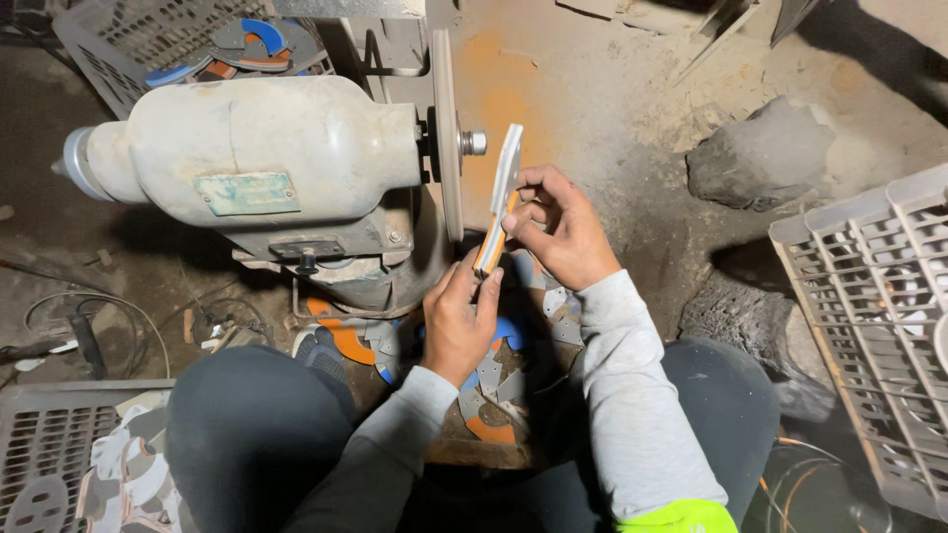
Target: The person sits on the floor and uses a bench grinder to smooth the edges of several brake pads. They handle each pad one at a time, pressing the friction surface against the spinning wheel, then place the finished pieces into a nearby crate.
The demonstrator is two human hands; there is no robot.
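Both of my hands hold a thin curved metal blade piece (501,193), grey with an orange lower part, edge-on and nearly upright. My right hand (558,229) grips its middle from the right. My left hand (456,318) pinches its lower end from below. The piece stands just right of the thin grinding disc (445,133) on a pale bench grinder motor (252,148); whether it touches the disc I cannot tell. Several more grey, orange and blue blade pieces (499,380) lie on the floor between my knees.
A grey plastic crate (874,326) stands at the right. Another crate (133,39) with blade pieces sits behind the motor, and a third (44,444) is at the lower left. A rock (760,153) lies at the right rear. Wires (89,316) trail on the dirty floor.
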